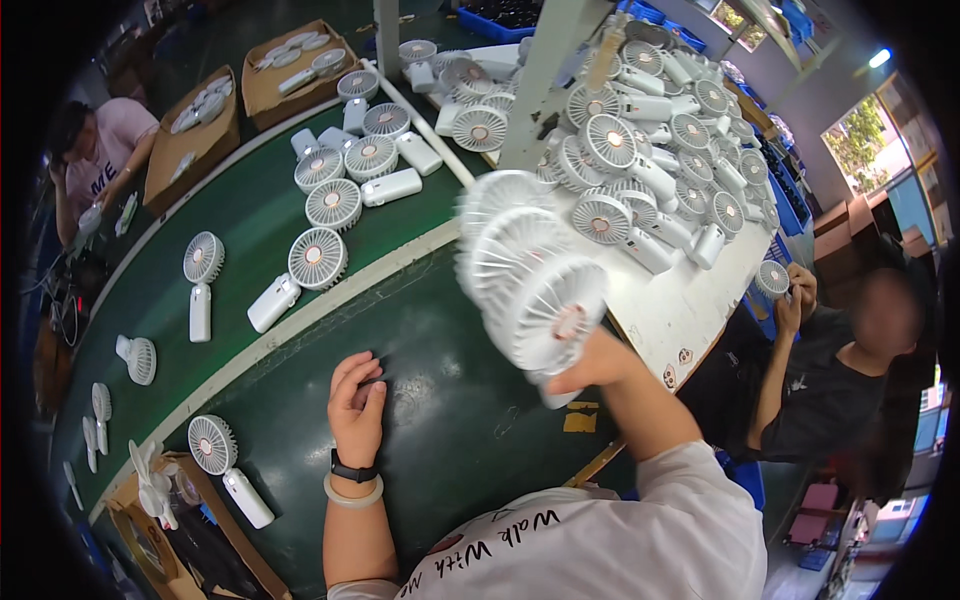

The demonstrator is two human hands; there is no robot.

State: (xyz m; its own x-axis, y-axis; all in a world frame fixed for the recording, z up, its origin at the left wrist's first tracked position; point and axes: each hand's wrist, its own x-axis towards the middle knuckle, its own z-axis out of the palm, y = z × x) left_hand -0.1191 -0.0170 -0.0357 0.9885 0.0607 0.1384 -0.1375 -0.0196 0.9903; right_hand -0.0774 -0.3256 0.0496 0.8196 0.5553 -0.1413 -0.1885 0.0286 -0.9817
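Observation:
My right hand is closed around several white handheld fans, raised over the right part of the green worktable. Their round grilles overlap, fanned out toward the far side and blurred by motion; the hand and the nearest fan hide most of their handles. Resting above the same table, my left hand has its fingers loosely bent and the thumb apart, with nothing in it. A dark band and a pale bangle circle that wrist. One white fan lies to the left of that hand.
Beyond a pale rail, a green conveyor belt carries scattered fans. At the right, a white table bears a big heap of fans. A metal post stands between. Cardboard boxes line the far side. Co-workers sit right and far left.

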